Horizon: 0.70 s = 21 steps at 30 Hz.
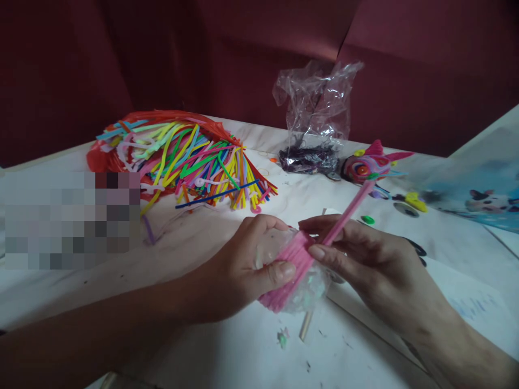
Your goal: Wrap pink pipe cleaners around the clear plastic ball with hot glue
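Observation:
Near the middle of the view, my left hand (251,270) grips an object wrapped in rows of pink pipe cleaner (286,270), its thumb pressed on the front. Clear crinkled plastic (314,289) shows around the wrapped part. My right hand (357,248) pinches a pink pipe cleaner strip (351,208) between thumb and fingers at the object's right side. The strip's free end points up and to the right. Some fingers of both hands are hidden behind the object.
Many coloured pipe cleaners (203,162) spill from a red bag (162,115) at the back left. Behind my hands stands a clear bag with dark contents (308,159). A colourful craft figure (360,167), green piece (367,220) and stick (305,326) lie nearby.

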Motion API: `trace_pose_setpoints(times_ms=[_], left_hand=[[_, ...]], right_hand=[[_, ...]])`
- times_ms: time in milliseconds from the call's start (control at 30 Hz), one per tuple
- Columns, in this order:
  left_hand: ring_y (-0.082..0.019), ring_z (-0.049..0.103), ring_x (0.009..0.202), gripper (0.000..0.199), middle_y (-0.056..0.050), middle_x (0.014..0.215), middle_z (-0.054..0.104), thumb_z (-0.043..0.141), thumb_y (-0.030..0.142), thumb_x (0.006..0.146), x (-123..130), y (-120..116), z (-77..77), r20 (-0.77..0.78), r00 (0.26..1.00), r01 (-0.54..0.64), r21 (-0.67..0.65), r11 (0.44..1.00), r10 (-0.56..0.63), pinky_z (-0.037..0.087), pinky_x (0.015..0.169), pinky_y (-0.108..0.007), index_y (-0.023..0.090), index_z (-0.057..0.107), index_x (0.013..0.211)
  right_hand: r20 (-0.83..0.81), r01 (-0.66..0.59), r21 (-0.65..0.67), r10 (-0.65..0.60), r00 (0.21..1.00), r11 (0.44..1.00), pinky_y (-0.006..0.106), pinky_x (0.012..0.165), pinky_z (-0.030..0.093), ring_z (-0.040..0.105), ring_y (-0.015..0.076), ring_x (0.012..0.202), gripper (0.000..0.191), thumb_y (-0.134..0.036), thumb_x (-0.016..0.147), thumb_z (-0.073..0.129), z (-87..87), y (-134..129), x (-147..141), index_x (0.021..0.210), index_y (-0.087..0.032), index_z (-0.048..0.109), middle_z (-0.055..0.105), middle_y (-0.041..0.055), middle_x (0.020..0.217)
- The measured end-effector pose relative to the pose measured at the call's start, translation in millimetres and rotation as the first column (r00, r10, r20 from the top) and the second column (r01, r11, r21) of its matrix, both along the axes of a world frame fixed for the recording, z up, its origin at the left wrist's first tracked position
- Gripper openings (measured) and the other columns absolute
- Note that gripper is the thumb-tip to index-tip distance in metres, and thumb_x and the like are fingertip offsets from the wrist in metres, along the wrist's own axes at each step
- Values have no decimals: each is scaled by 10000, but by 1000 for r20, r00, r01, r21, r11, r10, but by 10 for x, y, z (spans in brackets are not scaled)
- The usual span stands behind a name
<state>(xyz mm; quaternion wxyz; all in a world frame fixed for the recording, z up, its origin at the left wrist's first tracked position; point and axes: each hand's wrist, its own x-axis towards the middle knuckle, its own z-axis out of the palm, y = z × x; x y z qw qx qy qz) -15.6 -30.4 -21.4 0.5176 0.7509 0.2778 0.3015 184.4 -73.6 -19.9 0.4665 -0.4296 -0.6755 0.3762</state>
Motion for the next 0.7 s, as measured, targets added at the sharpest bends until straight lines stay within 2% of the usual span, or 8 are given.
trace_pose_setpoints(times_ms=[167, 333, 467, 700], left_hand=[[-260, 424, 1133, 385, -93, 1196, 480, 538, 285, 789, 7, 3, -2, -31, 1000, -1, -3, 1000, 1, 336, 945, -414, 184, 408, 1137], [-259, 422, 1137, 388, -93, 1199, 480, 535, 299, 788, -2, 9, 8, -40, 999, 10, -10, 1000, -10, 328, 948, -403, 182, 411, 1136], [-252, 418, 1143, 384, -96, 1203, 478, 523, 311, 796, -2, 17, 12, -49, 998, 26, -4, 1000, -26, 313, 963, -396, 174, 407, 1136], [-238, 430, 1134, 375, -90, 1200, 481, 516, 297, 801, 16, 43, 0, -37, 999, 27, -21, 999, -27, 314, 962, -384, 179, 393, 1135]], right_hand=[[-4, -47, -30, 47, 999, 998, 166, 758, 481, 447, 194, 874, 313, -299, 930, 601, 6, 21, 15, 1084, -32, 553, 371, 86, 968], [-73, -7, -14, 6, 997, 1000, 158, 783, 477, 424, 211, 914, 294, -284, 896, 649, 42, -23, -7, 1015, -22, 585, 340, 102, 1028], [-102, -32, -42, 27, 994, 999, 206, 803, 480, 398, 233, 947, 292, -297, 878, 691, 64, -38, 13, 996, -44, 606, 327, 93, 1044], [-104, -17, -26, 14, 994, 1000, 205, 779, 487, 407, 240, 929, 262, -283, 876, 697, 15, 22, 18, 954, -43, 624, 330, 96, 1040]])
